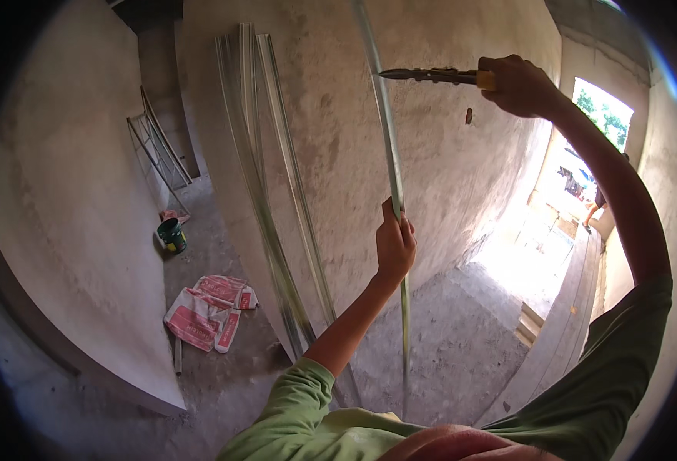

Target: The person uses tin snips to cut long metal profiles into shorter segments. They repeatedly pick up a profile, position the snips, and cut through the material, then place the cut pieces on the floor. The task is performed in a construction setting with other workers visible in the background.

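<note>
My left hand (394, 244) is wrapped around a long, thin metal channel (388, 131) that stands almost upright before me. Its upper end runs out of the top of the picture, and its lower part comes down near the floor. Raised at the right, my right hand (524, 86) grips a pair of tin snips (438, 75) by the yellowish handles. The snips point left, and their dark tip meets the edge of the channel above my left hand. Whether the blades are around the metal or only beside it, I cannot tell.
Several more metal channels (296, 180) lean on the plastered wall (461, 169) to the left. Beyond are pink-and-white sacks (214, 311), a dark green bucket (171, 235) and a metal frame (158, 150). Long boards (557, 323) lie at the right, near a bright opening where a person partly shows.
</note>
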Motion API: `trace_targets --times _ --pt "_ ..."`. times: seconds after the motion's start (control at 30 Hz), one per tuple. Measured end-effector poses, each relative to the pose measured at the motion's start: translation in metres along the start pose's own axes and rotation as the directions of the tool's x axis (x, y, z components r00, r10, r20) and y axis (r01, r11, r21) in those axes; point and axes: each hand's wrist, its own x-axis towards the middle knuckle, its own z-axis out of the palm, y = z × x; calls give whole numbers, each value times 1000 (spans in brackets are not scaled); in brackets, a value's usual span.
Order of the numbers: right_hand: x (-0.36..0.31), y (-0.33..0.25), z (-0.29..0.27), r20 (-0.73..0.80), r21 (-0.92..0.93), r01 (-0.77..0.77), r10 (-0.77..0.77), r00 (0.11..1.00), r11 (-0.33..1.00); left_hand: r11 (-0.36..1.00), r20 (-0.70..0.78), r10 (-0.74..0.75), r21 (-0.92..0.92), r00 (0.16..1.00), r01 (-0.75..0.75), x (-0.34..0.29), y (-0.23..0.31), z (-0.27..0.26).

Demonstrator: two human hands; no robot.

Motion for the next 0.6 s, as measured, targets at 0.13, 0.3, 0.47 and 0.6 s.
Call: trace_targets --times 0.13,0.3,0.47,0.6 --pt "-3 26 14 -40 -15 29 -30 999 999 1000 -26 -18 3 1000 18 -4 6 -7" --pt "3 26 26 -62 51 40 -37 997 998 999 -66 40 4 997 -39 -8 14 -9" --pt "10 13 21 -17 110 52 -50 999 993 999 -26 -42 -6 999 42 -13 25 -11" --pt "16 5 19 -54 118 81 -75 996 990 998 -22 -56 -2 998 56 -14 22 -9"
